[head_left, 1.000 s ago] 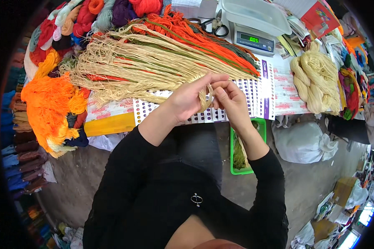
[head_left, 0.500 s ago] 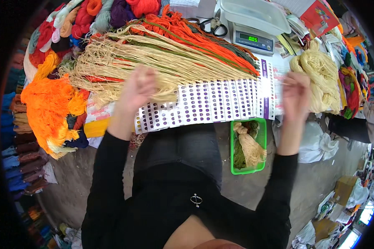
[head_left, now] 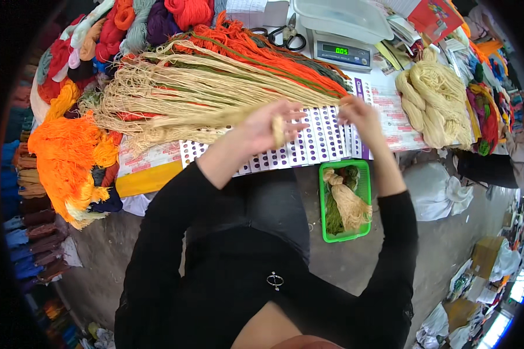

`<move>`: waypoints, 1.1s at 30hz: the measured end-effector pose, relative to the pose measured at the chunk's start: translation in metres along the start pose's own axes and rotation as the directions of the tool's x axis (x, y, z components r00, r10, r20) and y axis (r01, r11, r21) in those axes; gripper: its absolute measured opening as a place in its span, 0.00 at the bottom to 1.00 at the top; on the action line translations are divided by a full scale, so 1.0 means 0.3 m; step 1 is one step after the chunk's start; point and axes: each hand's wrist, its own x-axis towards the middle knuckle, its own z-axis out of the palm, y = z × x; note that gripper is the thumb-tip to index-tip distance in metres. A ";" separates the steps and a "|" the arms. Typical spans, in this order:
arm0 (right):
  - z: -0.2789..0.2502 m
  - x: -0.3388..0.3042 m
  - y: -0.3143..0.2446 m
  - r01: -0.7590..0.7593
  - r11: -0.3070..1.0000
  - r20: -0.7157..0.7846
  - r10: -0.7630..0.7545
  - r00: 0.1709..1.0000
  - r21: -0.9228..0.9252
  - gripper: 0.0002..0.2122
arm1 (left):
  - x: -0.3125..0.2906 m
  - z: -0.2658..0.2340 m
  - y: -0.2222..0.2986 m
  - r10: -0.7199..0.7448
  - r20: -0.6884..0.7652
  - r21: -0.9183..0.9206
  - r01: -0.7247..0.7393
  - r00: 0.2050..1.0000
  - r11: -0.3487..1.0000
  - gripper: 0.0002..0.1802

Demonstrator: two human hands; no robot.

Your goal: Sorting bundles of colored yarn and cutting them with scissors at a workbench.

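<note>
My left hand point(head_left: 265, 128) is over the white shade cards, its fingers partly spread. A bundle of cream yarn point(head_left: 278, 131) loops round them, and its strands trail off to the left. My right hand point(head_left: 364, 119) pinches at the narrow right end of the long cream yarn strands point(head_left: 215, 96); the exact hold is partly hidden by the fingers. These strands fan out leftward across the table, on top of orange-red yarn point(head_left: 244, 43) and some green strands. Under both hands lie the shade cards point(head_left: 314, 139), with rows of purple dots.
At the back stand a digital scale point(head_left: 340, 53) with a clear plastic tub point(head_left: 343, 20) and black-handled scissors point(head_left: 288, 38). A cream skein point(head_left: 434, 102) sits right, bright orange yarn point(head_left: 64, 157) left. Below the table edge is a green basket point(head_left: 344, 232) holding yarn.
My left hand has swung right and away from the strands' middle, drawing yarn along. The right hand has come in leftward to the strands' narrow end. The view has shifted slightly.
</note>
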 end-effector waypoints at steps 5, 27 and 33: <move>0.097 0.056 0.177 -0.094 0.995 0.026 0.095 0.995 -0.045 0.08 | 0.126 0.061 -0.077 -0.135 -0.188 0.035 0.144 0.973 0.989 0.25; 0.102 0.067 0.152 -0.136 0.978 0.043 0.144 0.989 -0.159 0.08 | 0.094 0.062 0.213 0.224 0.028 0.316 -0.222 0.974 0.923 0.07; 0.064 0.053 0.134 -0.211 0.956 0.179 0.175 0.968 0.204 0.06 | 0.184 0.031 -0.018 0.110 -0.006 0.735 -0.070 0.994 0.675 0.15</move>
